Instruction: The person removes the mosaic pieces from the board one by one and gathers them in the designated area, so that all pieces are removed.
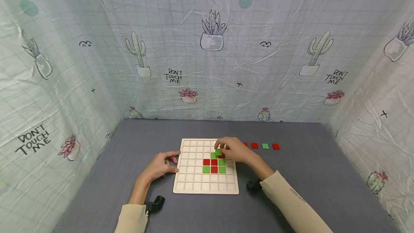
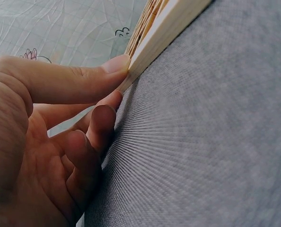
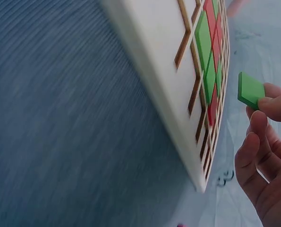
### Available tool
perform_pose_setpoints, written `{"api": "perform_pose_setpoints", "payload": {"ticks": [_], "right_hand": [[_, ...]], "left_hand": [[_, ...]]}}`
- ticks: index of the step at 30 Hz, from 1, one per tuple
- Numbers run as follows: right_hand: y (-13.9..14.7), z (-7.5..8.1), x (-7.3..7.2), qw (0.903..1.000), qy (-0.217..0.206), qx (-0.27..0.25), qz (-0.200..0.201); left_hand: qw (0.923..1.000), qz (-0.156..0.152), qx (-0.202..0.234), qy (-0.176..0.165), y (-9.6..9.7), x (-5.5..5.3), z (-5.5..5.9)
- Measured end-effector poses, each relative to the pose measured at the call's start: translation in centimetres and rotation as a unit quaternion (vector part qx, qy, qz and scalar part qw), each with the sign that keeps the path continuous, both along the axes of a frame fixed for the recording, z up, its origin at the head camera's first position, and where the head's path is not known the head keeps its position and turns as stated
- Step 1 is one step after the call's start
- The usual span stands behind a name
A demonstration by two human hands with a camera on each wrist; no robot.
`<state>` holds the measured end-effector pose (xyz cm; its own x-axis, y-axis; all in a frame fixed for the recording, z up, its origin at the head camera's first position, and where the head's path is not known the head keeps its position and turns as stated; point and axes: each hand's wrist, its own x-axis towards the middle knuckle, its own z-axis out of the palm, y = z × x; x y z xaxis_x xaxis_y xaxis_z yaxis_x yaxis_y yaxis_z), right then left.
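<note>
A pale wooden grid board point(image 1: 191, 187) lies on the grey table. My right hand point(image 1: 235, 149) pinches a green square tile point(image 3: 250, 90) between thumb and finger, above the board's upper right part. In the right wrist view the tile is tilted and apart from the board. Below it, red tiles point(image 1: 214, 162) and green tiles point(image 1: 221, 169) sit in neighbouring cells; a red tile point(image 1: 221, 156) is partly covered by the held one. My left hand point(image 1: 157, 166) rests at the board's left edge, thumb and forefinger spread, the thumb tip point(image 2: 117, 63) touching the side.
Right of the board, a row of loose tiles lies on the table, with red tiles point(image 1: 254, 145) and a green tile point(image 1: 265, 146); my right hand partly hides the nearest. A printed cloth point(image 1: 239, 60) with cactus drawings hangs behind and along both sides of the table point(image 1: 142, 132).
</note>
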<state>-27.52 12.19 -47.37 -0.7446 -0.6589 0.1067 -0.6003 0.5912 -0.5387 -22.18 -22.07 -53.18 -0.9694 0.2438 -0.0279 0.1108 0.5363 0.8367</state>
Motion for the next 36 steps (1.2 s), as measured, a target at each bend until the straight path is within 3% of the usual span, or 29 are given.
{"api": "perform_pose_setpoints", "payload": {"ticks": [19,36], "right_hand": [[7.9,-1.3,0.0,0.9988,0.018,-0.008,-0.045],[10.2,-2.0,-0.3,0.9974,-0.004,0.010,-0.072]], "left_hand": [[1.0000,-0.002,0.005,-0.006,-0.2,0.0,0.1],[0.9999,-0.010,0.007,-0.001,-0.1,0.1,0.0]]}}
